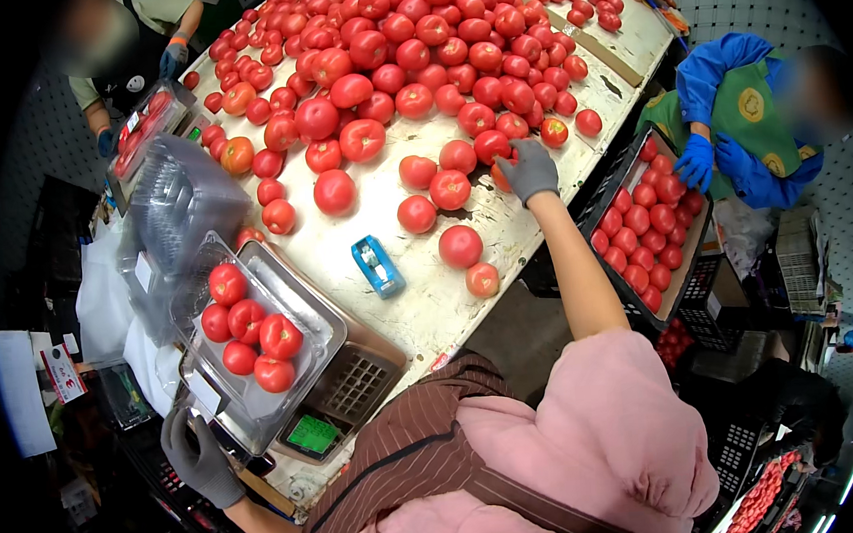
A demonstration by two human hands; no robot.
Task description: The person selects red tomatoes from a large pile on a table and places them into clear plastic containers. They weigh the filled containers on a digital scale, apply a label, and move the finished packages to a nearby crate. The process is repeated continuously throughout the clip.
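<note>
My right hand [532,170], in a grey glove, reaches over the table to a tomato [500,179] at the near edge of a large tomato heap [413,55]. Its fingers touch that tomato and partly cover it; whether they grip it is hidden. My left hand [202,460], gloved the same, is beside the near left corner of a weighing scale, fingers apart and holding nothing visible. On the scale's metal pan [331,323] sits a clear plastic tray [308,362] with several red tomatoes [247,321] inside. The scale's display [313,434] glows green.
A blue tape dispenser [378,266] lies mid-table. Stacked clear trays [184,201] stand left. At right, a person in blue sleeves [722,72] touches tomatoes in a black crate [653,318]. Another person's gloved hand [173,58] is near a filled tray [143,130] at upper left.
</note>
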